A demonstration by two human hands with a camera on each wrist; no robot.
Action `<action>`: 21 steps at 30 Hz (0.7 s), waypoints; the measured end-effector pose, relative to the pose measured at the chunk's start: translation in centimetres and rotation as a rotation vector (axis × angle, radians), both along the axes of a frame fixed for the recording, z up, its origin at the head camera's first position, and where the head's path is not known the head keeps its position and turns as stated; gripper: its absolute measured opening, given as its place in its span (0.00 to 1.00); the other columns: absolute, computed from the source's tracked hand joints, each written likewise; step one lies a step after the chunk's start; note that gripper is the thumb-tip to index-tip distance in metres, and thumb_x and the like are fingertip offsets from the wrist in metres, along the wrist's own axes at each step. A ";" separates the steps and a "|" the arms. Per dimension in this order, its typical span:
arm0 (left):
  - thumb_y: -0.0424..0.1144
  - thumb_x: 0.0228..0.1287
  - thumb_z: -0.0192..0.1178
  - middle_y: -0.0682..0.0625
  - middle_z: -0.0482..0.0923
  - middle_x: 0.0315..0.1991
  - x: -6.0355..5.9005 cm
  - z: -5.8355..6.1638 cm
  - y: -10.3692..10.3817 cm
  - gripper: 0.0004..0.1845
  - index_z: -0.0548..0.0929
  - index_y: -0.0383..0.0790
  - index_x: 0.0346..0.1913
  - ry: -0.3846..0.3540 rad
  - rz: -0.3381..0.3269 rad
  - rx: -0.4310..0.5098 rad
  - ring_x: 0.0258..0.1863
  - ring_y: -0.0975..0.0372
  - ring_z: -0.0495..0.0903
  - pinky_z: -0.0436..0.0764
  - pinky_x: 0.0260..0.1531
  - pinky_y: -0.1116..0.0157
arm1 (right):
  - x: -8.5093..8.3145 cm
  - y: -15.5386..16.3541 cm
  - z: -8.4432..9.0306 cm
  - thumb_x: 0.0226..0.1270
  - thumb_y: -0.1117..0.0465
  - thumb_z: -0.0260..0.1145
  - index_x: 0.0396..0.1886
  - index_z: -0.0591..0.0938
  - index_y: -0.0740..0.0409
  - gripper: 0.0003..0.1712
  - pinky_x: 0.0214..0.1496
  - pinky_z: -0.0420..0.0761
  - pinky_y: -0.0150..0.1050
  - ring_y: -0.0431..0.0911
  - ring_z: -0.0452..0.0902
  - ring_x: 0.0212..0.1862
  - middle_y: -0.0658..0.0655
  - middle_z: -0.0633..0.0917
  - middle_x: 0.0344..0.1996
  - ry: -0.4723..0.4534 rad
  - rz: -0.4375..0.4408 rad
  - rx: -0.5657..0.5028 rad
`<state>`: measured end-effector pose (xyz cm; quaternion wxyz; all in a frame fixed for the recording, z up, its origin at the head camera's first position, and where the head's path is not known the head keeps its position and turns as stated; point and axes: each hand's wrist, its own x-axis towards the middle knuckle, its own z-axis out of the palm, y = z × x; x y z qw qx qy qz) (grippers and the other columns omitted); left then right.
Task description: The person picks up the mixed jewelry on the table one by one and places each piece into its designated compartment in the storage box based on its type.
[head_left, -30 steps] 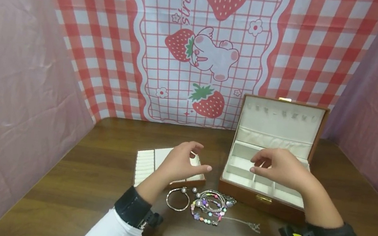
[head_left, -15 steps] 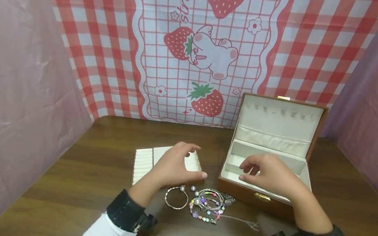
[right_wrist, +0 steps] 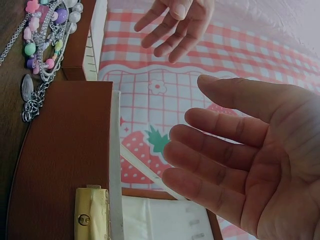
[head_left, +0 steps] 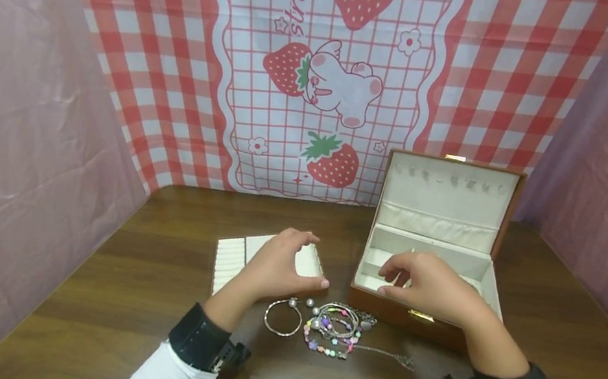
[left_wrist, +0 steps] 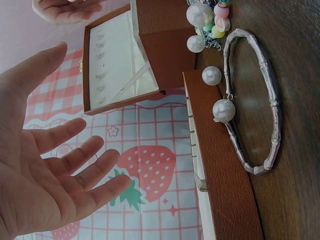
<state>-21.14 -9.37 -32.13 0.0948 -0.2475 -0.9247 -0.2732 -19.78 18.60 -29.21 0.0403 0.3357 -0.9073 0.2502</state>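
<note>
My left hand [head_left: 281, 266] hovers over a shallow jewelry tray [head_left: 229, 258] with ring rolls on its left side, fingers relaxed and nothing in them. Above the front of an open brown jewelry box [head_left: 382, 301] is my right hand [head_left: 433, 287], also holding nothing, its fingers loosely bent. Between the hands, on the table side nearest me, lies a pile of bead and chain bracelets [head_left: 334, 331]. A silver bangle [left_wrist: 272, 100] with pearl ends rests to its left, by the tray's front wall. A thin chain [head_left: 382, 352] trails right from the pile.
The box lid [head_left: 449, 201] stands upright at the back, with a row of small hooks and a fabric pocket inside. A gold clasp [right_wrist: 92, 212] sits on the box's front wall. Behind the wooden table [head_left: 146, 297] hangs a strawberry-print cloth [head_left: 354, 92].
My right hand has moved left and slightly lower over the box. The left hand has shifted slightly left and down. The jewelry, tray and box stay put.
</note>
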 end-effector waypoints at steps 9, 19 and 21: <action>0.57 0.44 0.75 0.42 0.73 0.60 -0.2 -0.1 -0.1 0.40 0.78 0.39 0.59 0.026 -0.029 -0.056 0.58 0.50 0.73 0.73 0.59 0.56 | -0.3 -0.3 -0.6 0.56 0.61 0.74 0.35 0.86 0.59 0.09 0.35 0.82 0.40 0.37 0.80 0.30 0.45 0.85 0.29 0.022 0.048 0.012; 0.55 0.45 0.75 0.44 0.76 0.54 -0.5 -0.3 -0.3 0.35 0.81 0.41 0.56 0.025 -0.072 -0.113 0.55 0.52 0.75 0.74 0.58 0.57 | -0.2 -1.6 -1.5 0.54 0.61 0.75 0.34 0.85 0.57 0.09 0.36 0.81 0.38 0.44 0.81 0.33 0.49 0.85 0.32 0.074 0.106 0.027; 0.53 0.46 0.76 0.44 0.76 0.53 -0.5 -0.3 -0.3 0.33 0.81 0.42 0.54 0.024 -0.086 -0.118 0.54 0.52 0.76 0.74 0.56 0.57 | -0.2 -1.9 -1.8 0.54 0.61 0.75 0.34 0.85 0.58 0.09 0.36 0.81 0.38 0.44 0.81 0.33 0.49 0.85 0.32 0.080 0.118 0.028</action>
